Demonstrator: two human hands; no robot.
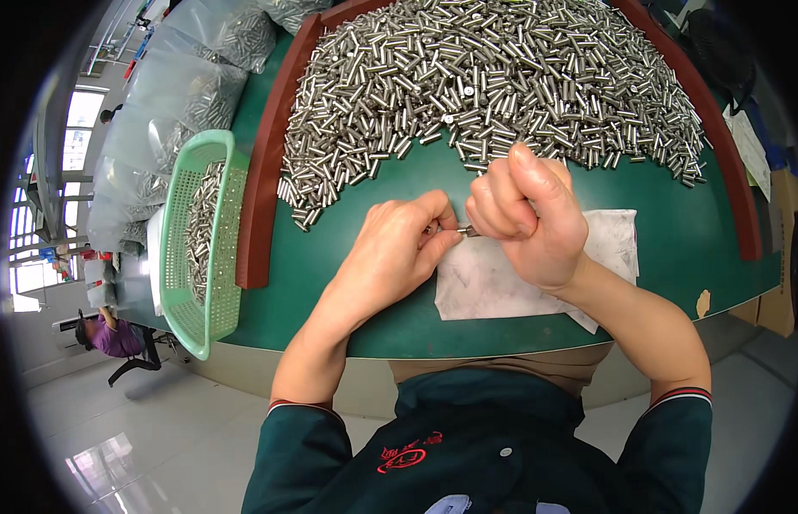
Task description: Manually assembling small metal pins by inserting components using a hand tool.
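The left hand (pixel 390 244) grips a small metal pin (pixel 468 231) between thumb and forefinger tips. The right hand (pixel 532 218) is clenched, thumb uppermost, directly beside the pin's right end; whether its fingers enclose that end cannot be told. The pin is positioned above the left margin of a smudged white cloth (pixel 493 287), which lies toward the near edge of the green tabletop (pixel 313 270).

Risk: the pinch engages only the fingertips. Uneven pressure or a twist between the hands could release the pin, and a round part could then roll off the near edge. A snagged cloth could shift toward that edge.

Beyond the hands, a pile of metal pins (pixel 502 77) covers the far part of the tabletop between a left rail (pixel 260 206) and a right rail (pixel 720 128). Its front is loose; a knuckle contact could send pins down among the work.

At the tabletop's near left corner stands a green basket (pixel 221 265), part-filled with similar pins. A knock from the left forearm could spill it.
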